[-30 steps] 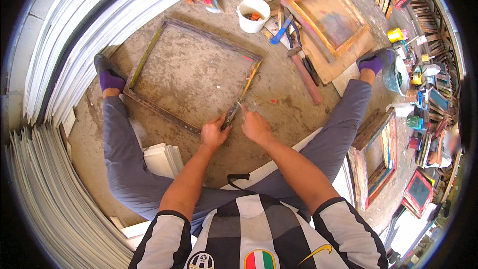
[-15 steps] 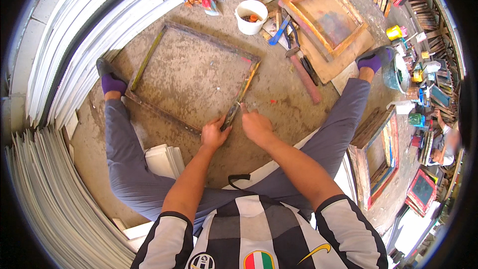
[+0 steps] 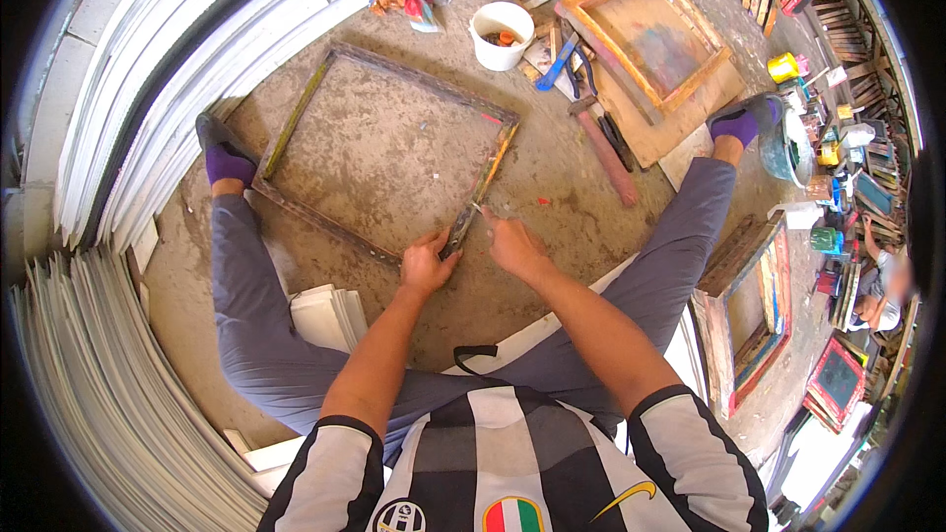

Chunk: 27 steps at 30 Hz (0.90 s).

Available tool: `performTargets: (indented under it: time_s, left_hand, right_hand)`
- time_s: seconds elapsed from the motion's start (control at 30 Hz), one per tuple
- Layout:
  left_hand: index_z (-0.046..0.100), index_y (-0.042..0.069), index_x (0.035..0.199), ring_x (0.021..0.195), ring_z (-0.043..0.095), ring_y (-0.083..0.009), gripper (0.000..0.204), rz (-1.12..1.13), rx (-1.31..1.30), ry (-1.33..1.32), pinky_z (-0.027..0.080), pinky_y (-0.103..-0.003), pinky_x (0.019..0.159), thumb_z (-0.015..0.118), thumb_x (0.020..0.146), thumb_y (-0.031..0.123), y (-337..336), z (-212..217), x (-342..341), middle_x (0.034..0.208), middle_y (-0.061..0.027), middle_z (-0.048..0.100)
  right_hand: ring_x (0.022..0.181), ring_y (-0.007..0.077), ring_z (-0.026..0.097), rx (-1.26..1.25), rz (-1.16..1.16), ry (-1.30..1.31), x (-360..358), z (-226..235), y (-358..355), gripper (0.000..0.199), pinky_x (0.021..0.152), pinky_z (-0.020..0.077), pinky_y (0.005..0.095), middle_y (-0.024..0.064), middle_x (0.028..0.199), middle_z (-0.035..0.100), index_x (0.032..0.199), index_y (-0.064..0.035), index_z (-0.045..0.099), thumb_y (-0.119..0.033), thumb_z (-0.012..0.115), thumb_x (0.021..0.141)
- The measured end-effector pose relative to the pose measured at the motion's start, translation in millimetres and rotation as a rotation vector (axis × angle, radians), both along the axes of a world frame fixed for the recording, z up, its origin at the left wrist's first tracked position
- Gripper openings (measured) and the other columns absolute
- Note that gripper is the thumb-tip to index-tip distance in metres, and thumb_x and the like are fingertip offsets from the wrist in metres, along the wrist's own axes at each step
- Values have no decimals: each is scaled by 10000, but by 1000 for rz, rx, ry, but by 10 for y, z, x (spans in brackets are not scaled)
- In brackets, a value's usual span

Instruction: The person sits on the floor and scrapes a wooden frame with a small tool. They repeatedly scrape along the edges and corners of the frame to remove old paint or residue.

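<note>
A worn, paint-stained wooden frame [image 3: 370, 57] lies on the floor between my legs, its inside open to the concrete. At its near corner my left hand [image 3: 427, 266] is closed around the wood. My right hand [image 3: 515, 244] is beside the frame's right bar, fingers curled with the index finger pointing at the wood. A small pale tip shows by that fingertip against the bar; what the hand holds is mostly hidden. Beyond it on the floor lies a hammer [image 3: 609, 160] with a reddish handle.
A white bucket [image 3: 501, 59] and a blue-handled tool [image 3: 559, 64] stand and lie ahead. Another wooden frame [image 3: 680, 89] rests on a board to the right. White sheets [image 3: 148, 138] are stacked at left. Paint pots and a person [image 3: 882, 291] are at far right.
My right hand has shifted slightly right and nearer, away from the frame's bar. The left hand keeps its grip, and the whole picture has moved a little.
</note>
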<state>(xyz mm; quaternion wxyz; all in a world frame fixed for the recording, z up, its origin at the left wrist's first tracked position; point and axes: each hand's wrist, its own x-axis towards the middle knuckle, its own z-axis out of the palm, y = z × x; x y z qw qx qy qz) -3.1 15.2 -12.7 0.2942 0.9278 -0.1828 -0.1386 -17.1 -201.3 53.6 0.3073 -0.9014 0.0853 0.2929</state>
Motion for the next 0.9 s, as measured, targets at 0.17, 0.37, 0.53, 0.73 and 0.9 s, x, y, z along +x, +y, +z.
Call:
performTargets:
  time_s: [0.17, 0.37, 0.53, 0.73, 0.9]
  left_hand:
    - [689, 85, 1298, 1020, 679, -419, 558, 12, -47, 12, 551, -455, 888, 807, 807, 322, -8, -9, 17, 1156, -256, 688]
    - [682, 90, 1304, 1020, 675, -396, 545, 24, -33, 76, 555, -448, 886, 791, 815, 305, -42, 106, 12, 1150, -201, 692]
    - [678, 75, 1301, 1048, 674, -378, 542, 1, -32, 28, 560, -440, 898, 791, 812, 279, 1, -11, -18, 1185, -178, 690]
    - [685, 62, 1287, 1032, 682, -381, 536, 6, -21, 33, 563, -432, 897, 797, 802, 260, -25, -5, -22, 1160, -185, 701]
    - [689, 59, 1285, 1047, 679, -383, 536, 6, -43, 9, 559, -430, 912, 797, 806, 273, -40, 27, 12, 1200, -190, 696]
  right_hand:
    - [936, 426, 715, -244, 96, -42, -30, 170, 119, 609, 793, 591, 503, 290, 1091, 661, 1553, -86, 390, -113, 504, 955]
    - [937, 410, 722, -261, 79, 1, 56, 284, 252, 599, 756, 601, 496, 294, 1114, 646, 1534, -8, 380, -107, 509, 957]
    - [952, 416, 721, -377, 69, 24, 90, 253, 516, 573, 754, 602, 498, 291, 1091, 655, 1514, 12, 400, -104, 506, 964]
    - [1035, 414, 687, -80, -150, 77, 60, 19, 303, 567, 870, 575, 503, 265, 1147, 671, 1513, -49, 442, -157, 564, 970]
    - [1002, 432, 685, 88, -190, -131, -59, -219, 71, 558, 858, 552, 537, 289, 1032, 696, 1495, -108, 488, -126, 562, 942]
